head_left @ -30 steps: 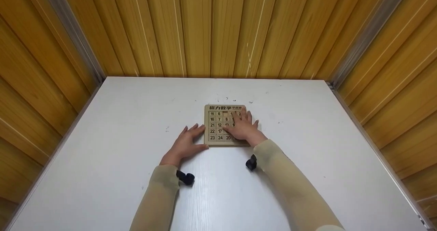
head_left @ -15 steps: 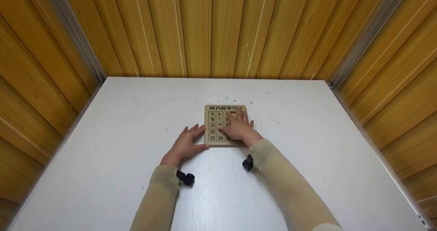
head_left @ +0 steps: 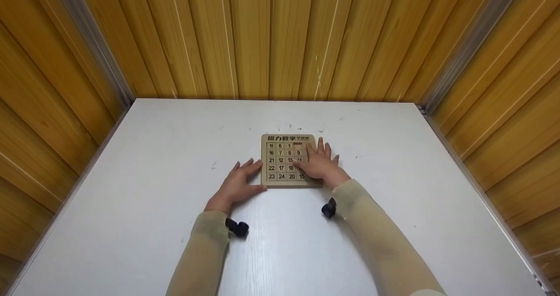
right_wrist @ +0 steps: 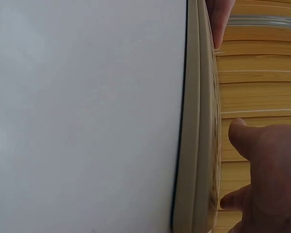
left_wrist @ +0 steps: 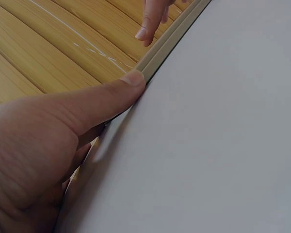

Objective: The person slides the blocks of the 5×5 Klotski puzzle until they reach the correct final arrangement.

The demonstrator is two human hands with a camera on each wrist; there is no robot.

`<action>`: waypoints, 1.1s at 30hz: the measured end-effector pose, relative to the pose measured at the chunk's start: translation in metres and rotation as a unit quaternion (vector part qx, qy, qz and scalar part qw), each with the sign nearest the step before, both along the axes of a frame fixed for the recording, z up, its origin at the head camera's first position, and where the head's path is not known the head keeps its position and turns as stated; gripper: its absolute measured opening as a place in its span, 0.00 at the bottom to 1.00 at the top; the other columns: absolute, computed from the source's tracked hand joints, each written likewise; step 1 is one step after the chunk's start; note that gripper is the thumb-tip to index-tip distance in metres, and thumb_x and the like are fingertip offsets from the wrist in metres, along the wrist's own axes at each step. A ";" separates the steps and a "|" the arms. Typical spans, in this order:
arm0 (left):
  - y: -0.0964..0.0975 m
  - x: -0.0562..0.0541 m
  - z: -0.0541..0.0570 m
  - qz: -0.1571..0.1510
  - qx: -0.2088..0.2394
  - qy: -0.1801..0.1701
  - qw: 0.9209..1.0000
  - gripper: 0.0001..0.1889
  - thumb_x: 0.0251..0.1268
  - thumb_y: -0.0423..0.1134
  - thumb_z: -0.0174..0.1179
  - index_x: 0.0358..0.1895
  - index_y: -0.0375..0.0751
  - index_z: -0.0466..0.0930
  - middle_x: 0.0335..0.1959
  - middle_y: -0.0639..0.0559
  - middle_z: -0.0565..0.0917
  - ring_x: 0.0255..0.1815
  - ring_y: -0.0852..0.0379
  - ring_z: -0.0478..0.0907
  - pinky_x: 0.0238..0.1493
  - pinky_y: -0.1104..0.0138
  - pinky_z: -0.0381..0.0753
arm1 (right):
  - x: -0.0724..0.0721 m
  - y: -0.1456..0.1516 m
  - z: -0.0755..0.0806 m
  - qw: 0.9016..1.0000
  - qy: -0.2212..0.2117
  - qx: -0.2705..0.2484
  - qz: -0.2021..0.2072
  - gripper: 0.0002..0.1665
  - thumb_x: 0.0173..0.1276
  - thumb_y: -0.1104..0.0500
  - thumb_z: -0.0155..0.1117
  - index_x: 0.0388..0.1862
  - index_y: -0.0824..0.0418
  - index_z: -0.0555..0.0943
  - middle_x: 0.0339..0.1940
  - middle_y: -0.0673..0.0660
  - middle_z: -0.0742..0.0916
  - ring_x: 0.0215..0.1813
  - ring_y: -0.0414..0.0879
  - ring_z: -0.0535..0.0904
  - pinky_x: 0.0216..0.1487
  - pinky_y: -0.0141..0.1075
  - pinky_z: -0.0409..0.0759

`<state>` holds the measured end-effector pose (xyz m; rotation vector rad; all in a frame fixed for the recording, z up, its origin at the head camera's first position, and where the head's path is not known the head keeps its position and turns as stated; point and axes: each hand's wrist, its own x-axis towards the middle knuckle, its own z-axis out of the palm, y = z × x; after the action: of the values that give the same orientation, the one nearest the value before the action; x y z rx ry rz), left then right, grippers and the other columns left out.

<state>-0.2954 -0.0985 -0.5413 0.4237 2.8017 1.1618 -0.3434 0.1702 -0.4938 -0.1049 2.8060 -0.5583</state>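
A wooden number sliding puzzle [head_left: 291, 183] lies flat on the white table, its gap [head_left: 298, 146] in the top row's fourth place. My left hand [head_left: 236, 186] braces the near left corner, thumb on the front edge and fingers spread along the left side. In the left wrist view, that thumb [left_wrist: 106, 99] presses straight against the board's edge [left_wrist: 157, 58]. Over the puzzle's right side spreads my right hand [head_left: 321, 165], its index fingertip at the top-right tile, right of the gap. The palm hides some right-hand tiles. The right wrist view shows the right hand [right_wrist: 276, 170] above the board's face.
The white table [head_left: 131, 169] stretches around the board on all sides. Yellow wood-look panels [head_left: 249, 38] stand behind it and at both sides. A black wrist camera [head_left: 237, 228] sits on the left sleeve, another [head_left: 329, 208] on the right.
The top-row tile marked 1 has slid left, so the gap moved one place right. My right hand went left with it, then back right. The left hand stays put.
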 end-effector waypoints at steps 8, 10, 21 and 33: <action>0.000 -0.001 0.000 0.001 -0.004 0.000 1.000 0.44 0.59 0.50 0.75 0.79 0.50 0.65 0.81 0.56 0.66 0.87 0.53 0.51 0.89 0.53 0.35 | 0.000 -0.003 -0.003 1.000 0.005 0.003 0.004 0.53 0.76 0.30 0.49 0.87 0.54 0.44 0.86 0.65 0.33 0.86 0.66 0.26 0.81 0.75 0.31; 0.001 -0.001 0.000 0.003 -0.005 -0.004 1.000 0.44 0.59 0.50 0.75 0.79 0.51 0.65 0.80 0.57 0.66 0.87 0.54 0.51 0.89 0.54 0.35 | 0.000 -0.006 -0.004 1.000 0.004 0.005 0.005 0.53 0.76 0.29 0.49 0.87 0.54 0.44 0.86 0.65 0.33 0.86 0.66 0.26 0.81 0.74 0.31; 0.001 -0.001 0.000 0.009 -0.005 -0.008 1.000 0.44 0.59 0.51 0.75 0.78 0.51 0.65 0.81 0.56 0.66 0.86 0.53 0.52 0.89 0.53 0.38 | 0.002 -0.019 -0.003 1.000 -0.001 -0.006 0.006 0.53 0.75 0.30 0.51 0.87 0.52 0.45 0.86 0.63 0.32 0.86 0.65 0.27 0.82 0.72 0.33; 0.000 0.000 0.001 0.007 0.002 -0.007 1.000 0.44 0.59 0.50 0.75 0.78 0.51 0.66 0.81 0.55 0.66 0.87 0.49 0.50 0.89 0.50 0.38 | 0.028 0.003 -0.001 0.997 0.018 0.000 0.069 0.55 0.75 0.29 0.50 0.87 0.53 0.42 0.87 0.64 0.38 0.87 0.67 0.31 0.82 0.73 0.33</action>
<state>-0.2954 -0.0982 -0.5405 0.3939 2.7957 1.1680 -0.3158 0.1729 -0.4947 -0.3088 2.8056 -0.5278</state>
